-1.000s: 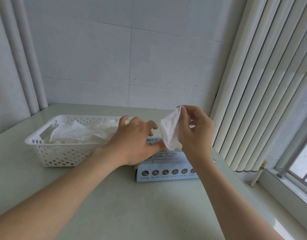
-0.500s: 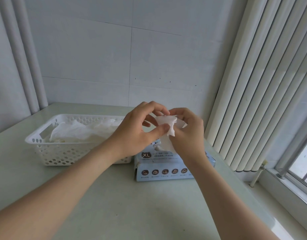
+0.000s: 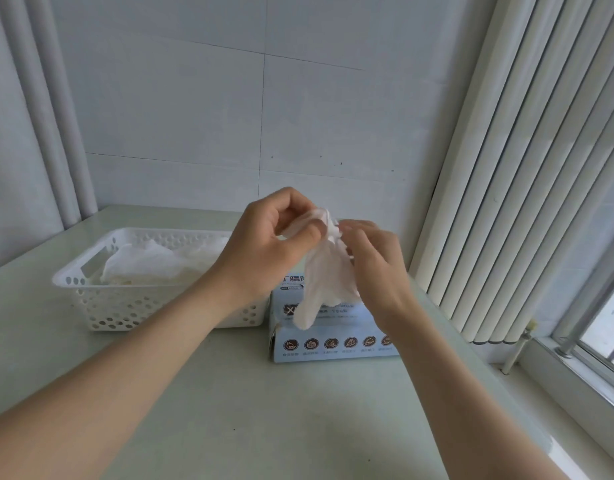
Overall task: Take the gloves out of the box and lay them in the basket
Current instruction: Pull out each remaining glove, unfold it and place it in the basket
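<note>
Both hands remain raised above the box, and each pinches the top edge of one white glove: the left hand with thumb and curled fingers, the right hand with curled fingertips. The glove, bunched between the hands 0.5 s ago, now hangs unfurled, its lower tip in front of the box top. The basket beside the box is unmoved and holds the earlier gloves.

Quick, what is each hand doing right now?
Left hand: pinching the top of the thin white disposable glove.
Right hand: pinching the same glove beside it.
</note>
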The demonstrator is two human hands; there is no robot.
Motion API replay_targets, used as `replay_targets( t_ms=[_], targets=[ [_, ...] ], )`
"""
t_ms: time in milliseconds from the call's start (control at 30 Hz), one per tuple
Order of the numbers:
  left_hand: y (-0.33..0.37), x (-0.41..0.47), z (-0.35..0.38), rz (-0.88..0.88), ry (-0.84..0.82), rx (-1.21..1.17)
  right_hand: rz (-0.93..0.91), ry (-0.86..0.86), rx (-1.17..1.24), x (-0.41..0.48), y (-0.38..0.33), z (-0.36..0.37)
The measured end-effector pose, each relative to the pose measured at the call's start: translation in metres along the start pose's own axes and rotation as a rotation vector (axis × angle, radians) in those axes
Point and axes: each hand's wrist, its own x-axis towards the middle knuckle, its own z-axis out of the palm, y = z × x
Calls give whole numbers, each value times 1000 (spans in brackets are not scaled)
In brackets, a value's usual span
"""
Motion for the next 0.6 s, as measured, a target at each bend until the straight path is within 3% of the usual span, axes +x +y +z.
replay_targets(
  t_ms=[100, 233, 467, 600],
  targets=[
    [-2, 3, -1, -14, 94, 62, -107, 14, -82, -3, 2, 5],
    [-4, 5, -3, -49, 82, 65, -176, 33, -222, -6, 3, 9],
    [-2, 5, -6, -108, -78, 120, -81, 59, 73, -5, -7, 3],
    [0, 5, -8, -169, -131, 69, -16, 7, 88, -7, -11, 5]
  ],
)
